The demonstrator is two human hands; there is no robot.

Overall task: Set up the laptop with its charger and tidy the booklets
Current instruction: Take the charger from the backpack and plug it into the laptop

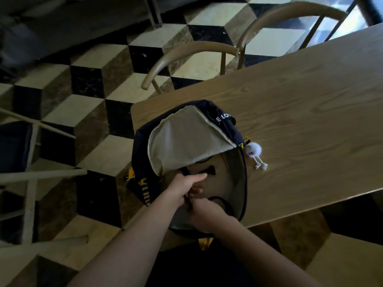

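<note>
A dark navy backpack (145, 146) with a beige lining lies open on the near left corner of the wooden table (300, 112), its flap (182, 139) folded back. Both my hands are inside the opening. My left hand (186, 184) pinches something dark and thin at the bag's mouth, a strap or cord. My right hand (207, 216) is closed just below it on the same dark piece. What lies deeper in the bag is hidden. No laptop, charger or booklets show.
A small white fluffy charm (253, 151) hangs from the bag onto the tabletop. Two wooden chairs (269, 19) stand at the table's far side. Another chair frame (31, 175) is on the left over a chequered floor (87, 79).
</note>
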